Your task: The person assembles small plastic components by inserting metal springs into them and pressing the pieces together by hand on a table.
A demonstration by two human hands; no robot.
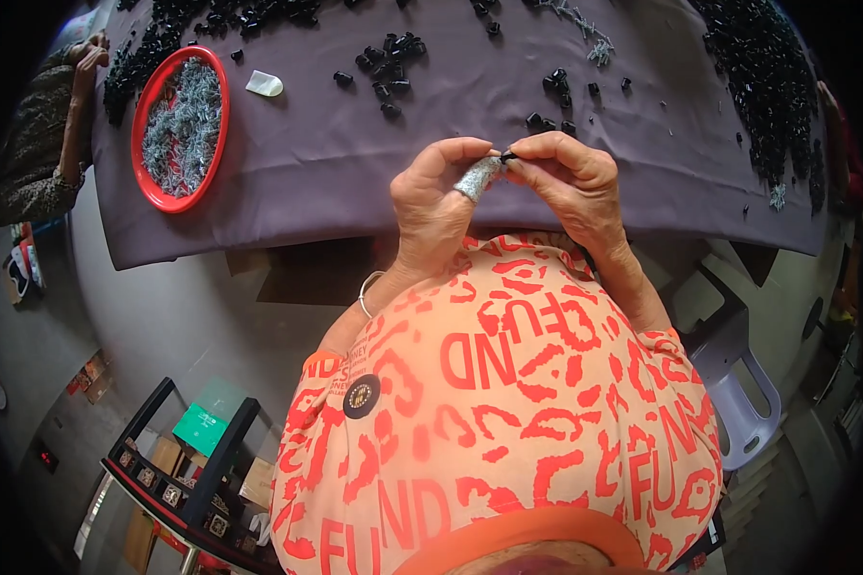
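Just above the table's near edge, my two hands meet fingertip to fingertip. My right hand [577,182] is closed in a pinch on a small black piece [508,155]. Thumb and forefinger of my left hand [430,196] close in from the other side of it; whether they grip anything is hidden by the fingertips. A silvery-white wrap [478,179] covers my left thumb. Beyond my hands lie a few loose black caps [535,122] and a larger cluster of them [388,69]. At the left stands a red oval basket [174,203] filled with small metal screws.
A dark purple cloth [297,182] covers the table. Heaps of black pieces [762,86] line its far and right sides. Near the basket lies a whitish finger cot [265,83]. A person's hand [91,50] shows at far left. A greyish-purple plastic chair [750,412] stands at my right.
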